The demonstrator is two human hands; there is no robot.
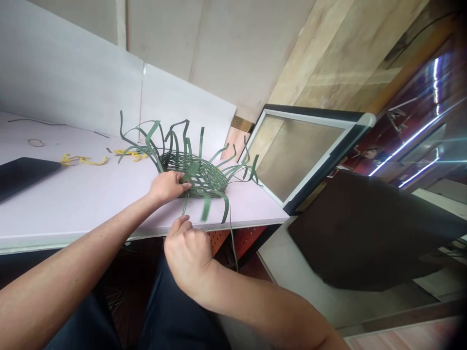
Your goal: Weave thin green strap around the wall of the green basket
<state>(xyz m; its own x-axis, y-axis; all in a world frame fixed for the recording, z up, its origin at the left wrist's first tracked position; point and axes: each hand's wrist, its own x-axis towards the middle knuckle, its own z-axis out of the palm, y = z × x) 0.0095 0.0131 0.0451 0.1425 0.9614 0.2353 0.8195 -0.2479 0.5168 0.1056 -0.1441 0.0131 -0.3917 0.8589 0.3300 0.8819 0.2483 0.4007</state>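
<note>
A partly woven green basket (pixel 217 181) sits on the pale table, its long flat strips standing up and bending outward all round. My left hand (pixel 168 186) pinches the near left edge of the weave, thumb and fingers closed on the basket at the foot of a strip. Just below, over the table's front edge, my right hand (pixel 189 250) is closed round a thin green strand (pixel 185 204) that runs taut up to the basket. Another thin strand (pixel 232 238) hangs from the basket down past the table edge.
Yellow twisted ties (pixel 83 159) and a dark flat object (pixel 27 175) lie on the table (pixel 91 204) to the left. White panels (pixel 73 73) stand behind. A framed panel (pixel 302 150) leans at the right end, with a large dark brown surface (pixel 375 233) beyond it.
</note>
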